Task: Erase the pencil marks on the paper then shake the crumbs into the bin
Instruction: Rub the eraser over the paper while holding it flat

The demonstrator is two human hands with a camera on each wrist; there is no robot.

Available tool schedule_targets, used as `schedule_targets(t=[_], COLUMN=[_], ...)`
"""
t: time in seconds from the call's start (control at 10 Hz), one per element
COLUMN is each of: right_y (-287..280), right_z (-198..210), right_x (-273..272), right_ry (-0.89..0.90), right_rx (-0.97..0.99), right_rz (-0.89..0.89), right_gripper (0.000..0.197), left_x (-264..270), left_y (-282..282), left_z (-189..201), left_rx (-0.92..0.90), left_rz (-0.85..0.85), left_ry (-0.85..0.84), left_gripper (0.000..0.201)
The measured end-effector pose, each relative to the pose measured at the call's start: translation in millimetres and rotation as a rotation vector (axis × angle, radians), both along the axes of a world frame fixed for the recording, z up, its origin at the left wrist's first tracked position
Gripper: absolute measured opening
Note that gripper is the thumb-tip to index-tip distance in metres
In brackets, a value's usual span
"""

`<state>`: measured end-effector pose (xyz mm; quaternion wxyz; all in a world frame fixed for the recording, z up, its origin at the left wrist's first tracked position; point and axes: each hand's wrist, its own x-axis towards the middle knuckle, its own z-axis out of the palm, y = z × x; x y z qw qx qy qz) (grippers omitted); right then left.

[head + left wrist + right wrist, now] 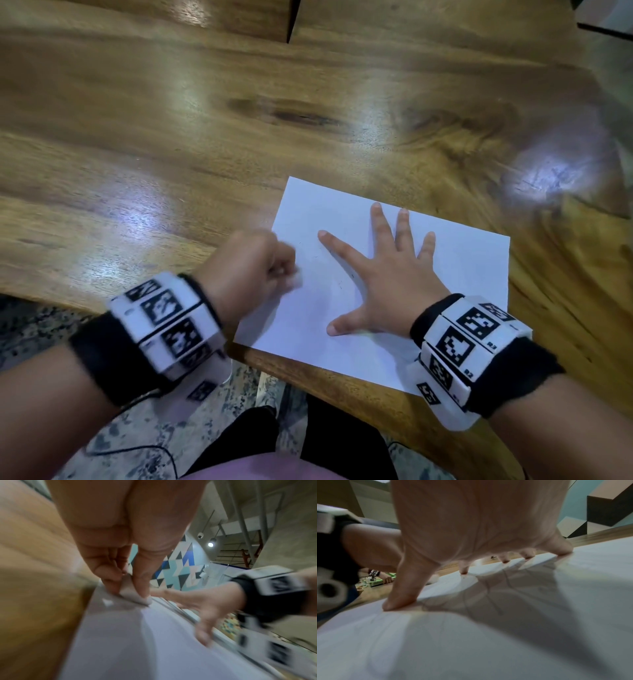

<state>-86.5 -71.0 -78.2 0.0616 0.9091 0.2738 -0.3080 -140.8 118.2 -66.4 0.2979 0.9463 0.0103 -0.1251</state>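
paper (462,270) on table (171,137) edge, right hand (387,284) atop, eraser (132,595) seemingly leftward

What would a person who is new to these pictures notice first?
First, the white paper lying near the front edge of the wooden table, with the right hand spread flat on it, fingers splayed, pinning it down. Next, the left hand at the paper's left edge, blurred by motion, pinching a small pale eraser against the sheet. Both wrists carry black-and-white marker bands.

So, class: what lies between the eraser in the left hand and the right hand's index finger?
Only bare paper with a few faint pencil marks, in the head view, between eraser and index finger.
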Motion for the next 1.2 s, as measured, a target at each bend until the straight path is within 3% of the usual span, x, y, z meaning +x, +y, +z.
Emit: schedule_targets(t=[0.1, 0.3, 0.5, 0.6, 0.7, 0.8, 0.9, 1.0, 1.2], right_y=[0, 0, 0, 1, 1, 0, 0, 1, 0], right_z=[0, 0, 1, 1, 1, 0, 0, 0, -1], right_x=[0, 0, -1, 0, 0, 0, 0, 0, 0], right_ry=[0.004, 0.006, 0.013, 0.011, 0.013, 0.014, 0.015, 0.014, 0.019], right_rx=[0.003, 0.001, 0.003, 0.003, 0.0, 0.0, -0.001, 0.002, 0.0], right_rz=[-0.004, -0.003, -0.007, -0.008, -0.006, -0.007, -0.003, -0.003, -0.004], right_gripper=[0.119, 0.119, 0.119, 0.119, 0.119, 0.119, 0.119, 0.119, 0.119], left_x=[-31, -16, -47, -19, -23, -53, -37, -8, -45], left_y=[4, 14, 10, 6, 3, -1, 1, 0, -11], left_z=[3, -8, -3, -4, -9, -7, -5, -8, -6], left_rx=[-0.057, 0.001, -0.116, -0.048, -0.065, -0.121, -0.104, -0.04, -0.157], left_rz=[-0.131, 0.065, -0.05, 0.025, -0.011, -0.151, -0.122, -0.031, -0.198], left_ry=[0.119, -0.091, 0.094, -0.054, -0.076, 0.099, 0.052, -0.101, 0.135], left_gripper=[0.017, 0.015, 0.011, 0.013, 0.018, 0.013, 0.018, 0.016, 0.014])
